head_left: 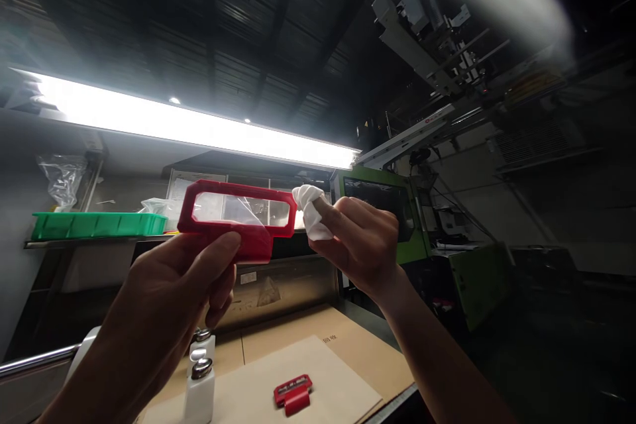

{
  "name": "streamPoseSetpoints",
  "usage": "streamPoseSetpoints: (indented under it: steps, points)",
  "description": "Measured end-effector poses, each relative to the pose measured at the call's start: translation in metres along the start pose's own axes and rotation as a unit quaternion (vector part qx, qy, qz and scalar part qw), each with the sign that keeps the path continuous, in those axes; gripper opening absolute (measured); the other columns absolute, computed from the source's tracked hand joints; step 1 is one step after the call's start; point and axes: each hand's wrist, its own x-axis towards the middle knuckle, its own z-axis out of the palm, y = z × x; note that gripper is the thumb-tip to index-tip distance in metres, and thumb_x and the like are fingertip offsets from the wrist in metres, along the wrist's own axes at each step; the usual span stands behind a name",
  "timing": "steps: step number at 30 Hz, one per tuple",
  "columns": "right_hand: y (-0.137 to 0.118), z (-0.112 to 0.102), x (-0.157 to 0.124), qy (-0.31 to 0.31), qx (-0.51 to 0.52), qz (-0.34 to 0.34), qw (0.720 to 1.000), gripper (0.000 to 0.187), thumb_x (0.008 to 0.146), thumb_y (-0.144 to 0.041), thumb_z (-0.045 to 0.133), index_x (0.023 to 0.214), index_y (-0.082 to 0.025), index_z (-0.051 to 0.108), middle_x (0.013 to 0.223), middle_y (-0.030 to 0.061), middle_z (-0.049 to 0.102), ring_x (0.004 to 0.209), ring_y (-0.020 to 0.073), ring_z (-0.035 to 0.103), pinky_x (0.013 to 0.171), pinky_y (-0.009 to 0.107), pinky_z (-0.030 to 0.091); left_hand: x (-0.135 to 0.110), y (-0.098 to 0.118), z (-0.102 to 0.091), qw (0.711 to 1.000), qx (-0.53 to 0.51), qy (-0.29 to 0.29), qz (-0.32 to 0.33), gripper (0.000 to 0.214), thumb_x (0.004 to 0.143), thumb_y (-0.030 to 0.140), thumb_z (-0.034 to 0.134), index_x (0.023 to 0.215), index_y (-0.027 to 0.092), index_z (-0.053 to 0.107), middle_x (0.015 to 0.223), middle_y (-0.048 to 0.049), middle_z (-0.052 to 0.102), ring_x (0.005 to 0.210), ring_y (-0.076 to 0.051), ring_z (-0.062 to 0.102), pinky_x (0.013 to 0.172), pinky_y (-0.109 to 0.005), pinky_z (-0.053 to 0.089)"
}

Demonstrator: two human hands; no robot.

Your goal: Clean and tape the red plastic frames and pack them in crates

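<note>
My left hand [199, 271] grips a red plastic frame [258, 242] by its lower edge, thumb on the near face. A clear window [233, 207] fills the frame's middle. In my right hand [360, 238], a white cloth [313, 212] is bunched over the fingertips, at the frame's right end; whether it touches I cannot tell. Below, a smaller red part [293, 394] lies on a pale sheet [342, 391]. White bottles with metal caps [199, 391] stand under my left forearm.
A long bright lamp [199, 126] hangs above the bench. Behind my left hand, a green tray [99, 226] sits on a shelf with a clear plastic bag [62, 179]. Cardboard [358, 334] covers the bench top. A green machine [412, 245] stands at the right.
</note>
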Motion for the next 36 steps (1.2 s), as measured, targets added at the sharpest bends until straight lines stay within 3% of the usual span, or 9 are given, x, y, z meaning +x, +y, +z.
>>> streamPoseSetpoints:
  steps: [7,12,16,21,26,31,34,36]
  points:
    - [-0.011,-0.003,-0.003,-0.023,0.014,-0.027,0.999,0.035,0.094,-0.038,0.040,0.102,-0.015,0.065,0.053,-0.0045,0.041,0.050,0.0085,0.035,0.047,0.026,0.025,-0.002,0.002,0.000,0.999,-0.041,0.000,-0.014,0.032,0.058,0.048,0.073,0.058,0.021,0.058,0.039,0.0064,0.042,0.035,-0.005,0.034,0.030,-0.013,0.029]
    - [-0.009,0.004,-0.006,-0.034,-0.009,-0.042,0.998,0.033,0.093,-0.039,0.043,0.100,-0.017,0.066,0.053,-0.0049,0.044,0.050,0.0078,0.036,0.046,0.026,0.025,-0.003,0.001,-0.001,0.998,-0.054,0.004,-0.014,0.032,0.052,0.047,0.076,0.057,0.020,0.058,0.037,0.0064,0.041,0.034,-0.005,0.033,0.028,-0.013,0.027]
    - [-0.001,0.006,-0.012,-0.028,-0.017,0.024,0.999,0.030,0.093,-0.034,0.043,0.099,-0.016,0.066,0.054,-0.0043,0.045,0.050,0.0073,0.038,0.046,0.025,0.026,-0.001,0.001,-0.003,0.999,-0.051,0.005,-0.015,0.033,0.052,0.048,0.075,0.055,0.020,0.058,0.038,0.0058,0.041,0.034,-0.005,0.034,0.028,-0.013,0.028]
    - [-0.006,0.001,-0.014,-0.015,0.062,0.102,0.993,0.019,0.088,-0.025,0.051,0.094,-0.015,0.066,0.051,-0.0058,0.042,0.047,0.0064,0.036,0.047,0.022,0.031,0.001,-0.002,-0.003,0.999,-0.051,-0.002,0.017,0.037,0.054,0.048,0.075,0.049,0.019,0.053,0.037,0.0054,0.039,0.032,-0.005,0.032,0.026,-0.013,0.026]
    - [-0.013,-0.003,-0.016,0.002,0.117,0.148,0.982,0.011,0.082,-0.014,0.055,0.086,-0.014,0.065,0.052,-0.0063,0.041,0.045,0.0062,0.033,0.045,0.022,0.032,0.002,-0.007,-0.006,0.999,-0.035,-0.021,0.023,0.037,0.058,0.055,0.073,0.060,0.021,0.058,0.041,0.0050,0.046,0.035,-0.007,0.038,0.030,-0.016,0.032]
    - [-0.024,-0.014,-0.029,0.018,0.153,0.208,0.966,0.012,0.079,-0.010,0.056,0.069,-0.017,0.059,0.051,-0.0074,0.034,0.043,0.0057,0.030,0.042,0.021,0.030,0.012,-0.006,-0.011,0.984,0.139,-0.076,0.084,0.030,0.069,0.050,0.064,0.071,0.020,0.062,0.050,0.0032,0.058,0.044,-0.008,0.051,0.045,-0.016,0.041]
    - [-0.048,-0.024,-0.043,0.003,0.178,0.226,0.958,0.007,0.075,-0.011,0.059,0.076,-0.018,0.057,0.053,-0.0071,0.040,0.045,0.0059,0.036,0.044,0.020,0.033,0.027,-0.004,-0.010,0.959,0.248,-0.099,0.097,0.034,0.069,0.051,0.064,0.083,0.020,0.062,0.060,0.0010,0.066,0.049,-0.011,0.059,0.048,-0.018,0.045]
    - [-0.069,-0.029,-0.054,-0.048,0.226,0.242,0.942,0.008,0.075,-0.019,0.062,0.080,-0.019,0.057,0.060,-0.0050,0.050,0.048,0.0057,0.043,0.045,0.019,0.036,0.038,-0.005,-0.008,0.944,0.290,-0.133,0.089,0.038,0.068,0.052,0.063,0.087,0.020,0.061,0.065,-0.0003,0.068,0.049,-0.013,0.060,0.047,-0.019,0.046]
